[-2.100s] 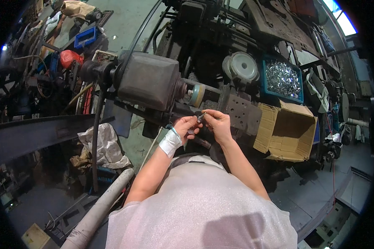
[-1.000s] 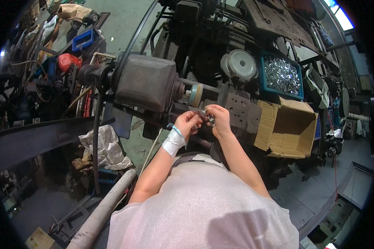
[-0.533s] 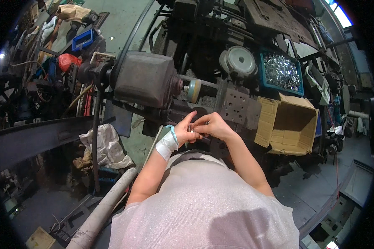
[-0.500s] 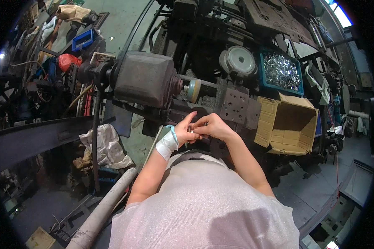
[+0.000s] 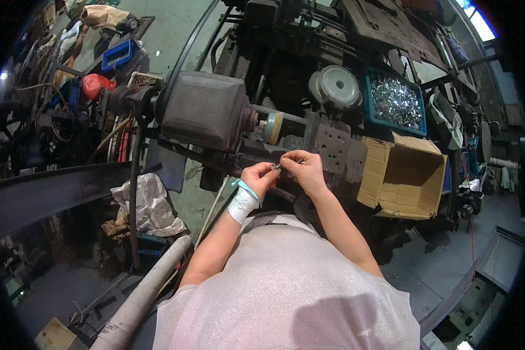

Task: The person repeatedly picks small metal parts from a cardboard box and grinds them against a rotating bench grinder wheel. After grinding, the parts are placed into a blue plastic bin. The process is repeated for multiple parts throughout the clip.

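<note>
My left hand (image 5: 259, 178), with a white wrap and a pale blue band at the wrist, is closed in a pinch. Facing it, my right hand (image 5: 306, 170) pinches too, and the fingertips of both nearly meet. Between them sits a small shiny metal piece (image 5: 279, 167), its exact kind too small to tell. Just beyond my hands lies a dark machine with a boxy grey housing (image 5: 203, 111) and a cream and teal wheel (image 5: 273, 128) on its shaft. A block with drilled holes (image 5: 331, 149) stands to the right of the wheel.
On the right, an open cardboard box (image 5: 411, 178) stands below a teal crate (image 5: 423, 111) full of shiny metal parts. A round pale disc (image 5: 338, 86) is beside the crate. At left are a white sack (image 5: 149, 204), a thick pipe (image 5: 143, 294) and a red bag (image 5: 98, 87).
Both hands have risen slightly away from my body. My left hand's fingers, spread before, have folded into a pinch. My right hand has shifted a little to the right.
</note>
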The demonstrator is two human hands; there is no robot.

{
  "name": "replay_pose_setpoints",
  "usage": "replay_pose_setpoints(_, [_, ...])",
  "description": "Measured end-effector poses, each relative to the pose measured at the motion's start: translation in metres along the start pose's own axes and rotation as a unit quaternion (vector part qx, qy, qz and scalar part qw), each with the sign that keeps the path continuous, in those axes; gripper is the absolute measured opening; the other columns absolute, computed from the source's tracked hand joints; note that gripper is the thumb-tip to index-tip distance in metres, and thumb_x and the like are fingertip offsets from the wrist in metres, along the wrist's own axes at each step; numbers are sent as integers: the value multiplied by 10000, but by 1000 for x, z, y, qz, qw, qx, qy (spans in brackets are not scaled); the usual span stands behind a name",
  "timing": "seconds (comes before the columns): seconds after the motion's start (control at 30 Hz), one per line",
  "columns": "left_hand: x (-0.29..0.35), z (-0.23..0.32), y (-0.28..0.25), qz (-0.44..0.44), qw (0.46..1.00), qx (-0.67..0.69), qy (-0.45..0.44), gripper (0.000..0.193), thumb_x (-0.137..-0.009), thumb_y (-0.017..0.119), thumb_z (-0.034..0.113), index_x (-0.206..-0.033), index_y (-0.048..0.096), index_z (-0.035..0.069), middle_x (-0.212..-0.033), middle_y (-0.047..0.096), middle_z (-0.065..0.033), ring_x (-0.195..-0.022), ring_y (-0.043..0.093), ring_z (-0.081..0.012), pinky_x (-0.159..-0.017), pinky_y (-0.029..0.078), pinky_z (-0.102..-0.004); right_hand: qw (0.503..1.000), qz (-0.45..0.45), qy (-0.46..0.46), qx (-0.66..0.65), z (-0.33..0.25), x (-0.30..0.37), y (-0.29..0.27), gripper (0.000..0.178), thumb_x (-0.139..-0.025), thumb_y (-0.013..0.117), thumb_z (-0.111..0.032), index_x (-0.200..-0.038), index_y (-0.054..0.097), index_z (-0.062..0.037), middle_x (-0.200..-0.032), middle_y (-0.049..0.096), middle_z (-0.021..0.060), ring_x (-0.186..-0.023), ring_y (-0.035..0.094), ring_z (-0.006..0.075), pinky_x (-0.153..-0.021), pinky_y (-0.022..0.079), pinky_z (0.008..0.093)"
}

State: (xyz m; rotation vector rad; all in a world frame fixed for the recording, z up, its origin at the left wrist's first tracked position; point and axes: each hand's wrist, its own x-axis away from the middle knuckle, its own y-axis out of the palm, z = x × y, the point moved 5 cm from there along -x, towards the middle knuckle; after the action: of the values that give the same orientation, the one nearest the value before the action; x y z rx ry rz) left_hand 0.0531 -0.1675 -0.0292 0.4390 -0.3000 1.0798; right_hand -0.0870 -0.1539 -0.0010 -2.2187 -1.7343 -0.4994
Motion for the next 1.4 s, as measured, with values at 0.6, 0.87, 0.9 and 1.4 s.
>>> replay_pose_setpoints(0.6, [-44, -7, 1, 119, 993, 24, -11, 164, -799, 567, 157, -713, 588, 19, -597, 568, -16, -470, 486, -70, -400, 348, -202, 991, 130, 3, -35, 9, -39, 7, 126, -720, 621, -86, -754, 614, 35, -615, 584, 42, -464, 495, 70, -371, 339, 191])
replay_pose_setpoints(0.87, [-46, -8, 0, 134, 991, 26, -3, 167, -793, 570, 141, -708, 581, -2, -612, 575, -31, -469, 487, -77, -418, 371, -207, 988, 139, 20, -70, 14, -45, 8, 134, -711, 627, -69, -769, 622, 51, -649, 594, 64, -519, 515, 92, -437, 399, 222])
replay_pose_setpoints(0.9, [-46, -6, 0, 133, 991, 27, -9, 157, -790, 568, 122, -708, 578, -12, -611, 571, -35, -467, 482, -81, -420, 379, -215, 988, 138, 26, -70, 14, -44, 8, 152, -708, 635, -73, -779, 627, 61, -657, 597, 71, -550, 530, 102, -469, 431, 239])
replay_pose_setpoints(1.4, [-19, -10, 4, -141, 924, 318, -160, 267, -842, 532, 318, -880, 537, 54, -746, 543, -10, -573, 467, -69, -392, 322, -189, 993, 42, -43, -104, 0, -9, 5, 167, -752, 631, -83, -896, 632, 1, -687, 599, 23, -509, 503, 50, -418, 353, 161])
